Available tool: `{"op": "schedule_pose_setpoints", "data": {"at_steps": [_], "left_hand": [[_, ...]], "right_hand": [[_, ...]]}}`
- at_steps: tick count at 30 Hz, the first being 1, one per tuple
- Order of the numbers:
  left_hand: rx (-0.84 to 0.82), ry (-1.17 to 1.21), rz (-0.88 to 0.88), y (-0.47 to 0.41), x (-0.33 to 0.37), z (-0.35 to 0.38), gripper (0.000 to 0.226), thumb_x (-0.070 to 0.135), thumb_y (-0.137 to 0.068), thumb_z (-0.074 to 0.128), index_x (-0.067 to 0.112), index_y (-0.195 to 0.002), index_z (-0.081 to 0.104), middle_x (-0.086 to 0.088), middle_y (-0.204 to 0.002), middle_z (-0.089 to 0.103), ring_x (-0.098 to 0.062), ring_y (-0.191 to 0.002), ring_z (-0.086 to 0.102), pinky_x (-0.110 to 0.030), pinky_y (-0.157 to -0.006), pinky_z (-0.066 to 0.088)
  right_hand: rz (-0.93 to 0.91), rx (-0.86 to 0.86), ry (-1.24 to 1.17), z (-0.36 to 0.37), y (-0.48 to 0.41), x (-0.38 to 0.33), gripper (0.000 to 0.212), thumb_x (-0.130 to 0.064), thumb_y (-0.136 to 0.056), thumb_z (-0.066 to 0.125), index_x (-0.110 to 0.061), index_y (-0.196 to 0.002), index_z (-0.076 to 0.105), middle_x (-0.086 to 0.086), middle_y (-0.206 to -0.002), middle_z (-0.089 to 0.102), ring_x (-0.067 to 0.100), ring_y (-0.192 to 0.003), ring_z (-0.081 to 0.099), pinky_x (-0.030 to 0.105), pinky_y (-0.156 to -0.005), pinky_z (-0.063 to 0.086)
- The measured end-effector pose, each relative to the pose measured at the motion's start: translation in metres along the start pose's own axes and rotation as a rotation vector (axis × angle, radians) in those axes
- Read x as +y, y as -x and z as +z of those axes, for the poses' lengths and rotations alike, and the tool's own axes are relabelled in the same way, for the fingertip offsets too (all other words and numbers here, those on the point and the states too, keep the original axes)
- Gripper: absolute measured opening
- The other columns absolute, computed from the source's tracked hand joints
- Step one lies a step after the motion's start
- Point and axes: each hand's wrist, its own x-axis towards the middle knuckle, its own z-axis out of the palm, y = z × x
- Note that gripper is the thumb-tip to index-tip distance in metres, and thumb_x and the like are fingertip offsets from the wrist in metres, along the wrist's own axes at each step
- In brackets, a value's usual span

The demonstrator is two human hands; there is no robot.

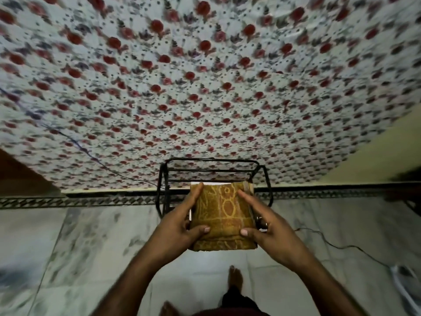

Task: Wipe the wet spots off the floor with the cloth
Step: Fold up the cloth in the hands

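Observation:
A folded cloth (224, 215), yellow-brown with an orange pattern, lies on top of a small black metal-frame stool (211, 166) in front of the bed. My left hand (182, 221) grips the cloth's left edge, thumb on top. My right hand (266, 224) grips its right edge in the same way. The pale marble floor (91, 247) spreads below. No wet spots can be made out on it in this dim light.
A bed with a white sheet printed with red flowers (205, 76) fills the upper view. A dark patterned floor border (91, 200) runs along its foot. A thin black cable (337, 246) trails over the floor at right toward a white object (407, 281). My bare feet (234, 278) stand below.

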Motion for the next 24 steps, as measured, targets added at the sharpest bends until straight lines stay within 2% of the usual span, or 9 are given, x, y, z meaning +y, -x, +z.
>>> {"op": "schedule_pose_setpoints", "data": {"at_steps": [4, 6, 8, 11, 13, 16, 17, 21, 24], "left_hand": [[0.018, -0.112, -0.017, -0.044, -0.013, 0.046, 0.092, 0.010, -0.093, 0.070, 0.059, -0.150, 0.017, 0.010, -0.161, 0.033, -0.018, -0.127, 0.059, -0.031, -0.086, 0.061], [0.026, -0.153, -0.039, -0.068, -0.027, 0.070, 0.092, 0.013, -0.092, 0.072, 0.057, -0.150, 0.015, 0.011, -0.163, 0.029, -0.022, -0.137, 0.050, -0.034, -0.098, 0.057], [0.032, -0.196, -0.033, -0.096, -0.047, 0.091, 0.093, 0.017, -0.091, 0.073, 0.055, -0.151, 0.013, 0.012, -0.164, 0.026, -0.015, -0.147, 0.036, -0.038, -0.113, 0.044], [0.005, -0.269, -0.047, -0.141, -0.081, 0.115, 0.095, 0.016, -0.090, 0.073, 0.052, -0.152, 0.010, 0.018, -0.165, 0.017, -0.003, -0.152, 0.020, -0.035, -0.120, 0.033], [-0.019, -0.282, -0.069, -0.179, -0.113, 0.134, 0.093, 0.022, -0.090, 0.071, 0.050, -0.152, 0.008, 0.023, -0.162, 0.013, 0.004, -0.150, 0.015, -0.036, -0.121, 0.032], [-0.030, -0.285, -0.093, -0.225, -0.155, 0.151, 0.094, 0.072, -0.083, 0.058, 0.041, -0.156, 0.009, 0.026, -0.161, 0.010, 0.015, -0.146, 0.011, -0.033, -0.121, 0.032], [-0.036, -0.294, -0.096, -0.244, -0.177, 0.158, 0.099, 0.078, -0.079, 0.056, 0.040, -0.157, 0.008, 0.023, -0.163, 0.010, 0.011, -0.148, 0.012, -0.034, -0.121, 0.032], [-0.047, -0.362, -0.149, -0.299, -0.246, 0.177, 0.095, 0.047, -0.079, 0.065, 0.048, -0.150, 0.001, 0.019, -0.162, 0.008, -0.003, -0.150, 0.014, -0.031, -0.123, 0.026], [-0.012, -0.348, -0.192, -0.338, -0.297, 0.189, 0.099, 0.039, -0.077, 0.069, 0.048, -0.148, 0.002, 0.021, -0.156, 0.015, -0.003, -0.144, 0.023, -0.024, -0.119, 0.026]], "right_hand": [[0.081, -0.007, 0.030, -0.033, -0.014, 0.047, 0.085, -0.006, -0.093, 0.069, -0.061, -0.147, 0.031, -0.042, -0.152, 0.021, -0.004, -0.143, 0.033, 0.008, -0.095, 0.048], [0.133, -0.024, 0.055, -0.050, -0.024, 0.078, 0.085, -0.008, -0.094, 0.069, -0.062, -0.147, 0.030, -0.038, -0.154, 0.020, 0.001, -0.148, 0.027, 0.023, -0.108, 0.048], [0.147, -0.036, 0.057, -0.063, -0.038, 0.112, 0.084, -0.011, -0.095, 0.068, -0.065, -0.145, 0.028, -0.034, -0.158, 0.018, 0.002, -0.152, 0.020, 0.034, -0.114, 0.044], [0.185, -0.035, 0.102, -0.073, -0.059, 0.162, 0.082, -0.012, -0.097, 0.066, -0.061, -0.147, 0.024, -0.028, -0.162, 0.017, 0.005, -0.154, 0.017, 0.038, -0.114, 0.043], [0.197, -0.021, 0.118, -0.075, -0.079, 0.206, 0.083, -0.010, -0.096, 0.066, -0.059, -0.146, 0.021, -0.031, -0.160, 0.013, 0.004, -0.153, 0.016, 0.038, -0.116, 0.042], [0.244, 0.012, 0.142, -0.069, -0.108, 0.264, 0.087, -0.008, -0.095, 0.067, -0.062, -0.144, 0.020, -0.029, -0.159, 0.015, 0.001, -0.149, 0.020, 0.034, -0.114, 0.044], [0.235, 0.026, 0.136, -0.063, -0.121, 0.291, 0.085, -0.009, -0.096, 0.066, -0.062, -0.145, 0.021, -0.026, -0.160, 0.017, 0.002, -0.148, 0.023, 0.033, -0.113, 0.045], [0.235, 0.066, 0.137, -0.039, -0.161, 0.381, 0.074, -0.013, -0.099, 0.062, -0.052, -0.152, 0.027, -0.021, -0.162, 0.021, 0.007, -0.149, 0.028, 0.032, -0.117, 0.040], [0.233, 0.038, 0.148, -0.021, -0.194, 0.443, 0.072, -0.016, -0.101, 0.061, -0.049, -0.152, 0.023, -0.019, -0.162, 0.019, 0.005, -0.149, 0.025, 0.011, -0.115, 0.025]]}}
